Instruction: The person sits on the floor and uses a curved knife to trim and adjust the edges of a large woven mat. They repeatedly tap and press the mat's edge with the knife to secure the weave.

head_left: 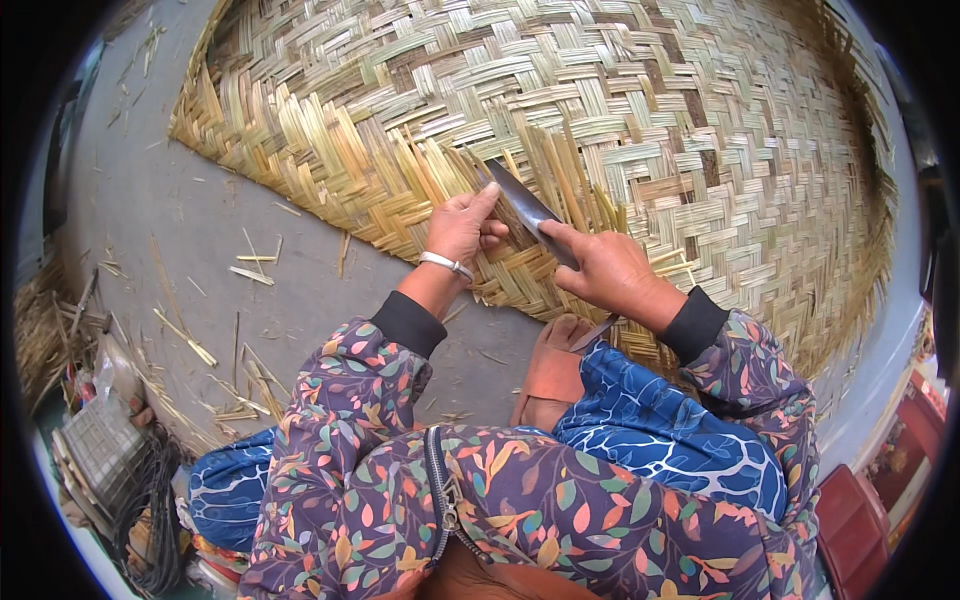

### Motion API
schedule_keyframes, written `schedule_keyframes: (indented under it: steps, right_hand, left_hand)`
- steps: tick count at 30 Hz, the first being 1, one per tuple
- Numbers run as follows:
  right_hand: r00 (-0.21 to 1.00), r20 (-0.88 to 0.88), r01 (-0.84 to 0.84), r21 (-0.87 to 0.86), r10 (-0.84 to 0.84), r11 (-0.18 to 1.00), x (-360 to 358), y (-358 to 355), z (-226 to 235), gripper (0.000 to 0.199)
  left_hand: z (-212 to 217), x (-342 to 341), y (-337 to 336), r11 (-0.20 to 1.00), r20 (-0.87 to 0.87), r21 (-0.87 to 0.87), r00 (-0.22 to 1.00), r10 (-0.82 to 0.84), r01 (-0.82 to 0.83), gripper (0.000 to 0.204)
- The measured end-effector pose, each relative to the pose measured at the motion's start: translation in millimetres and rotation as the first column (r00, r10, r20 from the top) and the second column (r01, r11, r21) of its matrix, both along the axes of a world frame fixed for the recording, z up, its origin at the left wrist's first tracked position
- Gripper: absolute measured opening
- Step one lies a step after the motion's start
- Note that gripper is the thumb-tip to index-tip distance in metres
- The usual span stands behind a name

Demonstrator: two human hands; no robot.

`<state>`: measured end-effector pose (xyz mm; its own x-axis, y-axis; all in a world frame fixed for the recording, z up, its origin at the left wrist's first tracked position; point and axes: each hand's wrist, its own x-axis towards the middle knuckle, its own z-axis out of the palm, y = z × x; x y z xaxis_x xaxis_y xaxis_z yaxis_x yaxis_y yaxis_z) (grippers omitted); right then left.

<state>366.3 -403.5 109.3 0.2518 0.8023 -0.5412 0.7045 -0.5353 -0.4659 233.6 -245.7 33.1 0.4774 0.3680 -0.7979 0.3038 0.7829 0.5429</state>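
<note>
Right hand (608, 270), reaching toward ten o'clock, clamps a knife (522, 202); left hand (460, 230) curls beside it, its hold unclear. Woven mat (640, 130) fills twelve to two, its edge meeting floor (315, 292) at nine.

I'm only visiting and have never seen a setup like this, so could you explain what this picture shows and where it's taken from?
Gladly. There is no machine at work here: these are a person's two bare hands. The view comes from a camera worn on that person's head, looking down; its wide, round lens makes straight edges bend.

A large mat woven from flat, straw-coloured strips lies on the grey floor, with loose scraps beside it. The right hand holds a dark, flat blade over the near part of the mat. The left hand, with a pale bracelet at its wrist, is close to the blade's tip; whether it pinches a strip, I can't tell.
</note>
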Motion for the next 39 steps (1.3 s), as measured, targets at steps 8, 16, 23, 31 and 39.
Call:
schedule_keyframes:
  steps: [8, 16, 23, 31, 39]
  right_hand:
    - [0.999, 0.051, -0.007, -0.005, 0.007, 1.000, -4.3, -2.2, -5.3, 0.059]
    - [0.999, 0.031, 0.014, 0.030, -0.015, 0.999, -2.6, -3.9, -7.6, 0.064]
    - [0.996, 0.072, -0.048, -0.024, 0.050, 0.999, -3.9, -0.1, -2.0, 0.061]
    - [0.972, 0.174, -0.150, -0.060, 0.158, 0.987, 3.5, -2.9, 9.1, 0.061]
    - [0.903, 0.293, -0.258, -0.217, 0.315, 0.941, 22.7, -35.3, 93.3, 0.057]
  left_hand:
    - [-2.5, -1.9, 3.6, 0.974, 0.075, -0.216, 0.996, -0.055, 0.070, 0.021]
    - [14.2, 1.2, -0.1, 0.934, -0.022, -0.356, 0.999, -0.049, 0.038, 0.019]
    - [-6.8, 13.2, -2.2, 0.995, -0.131, 0.061, 0.988, -0.076, 0.084, 0.029]
    - [-2.8, -5.0, 10.0, 0.445, -0.520, 0.583, 0.734, -0.437, 0.679, 0.044]
    - [-16.7, 0.8, 2.1, 0.024, -0.733, 0.613, 0.580, -0.356, 0.790, 0.044]
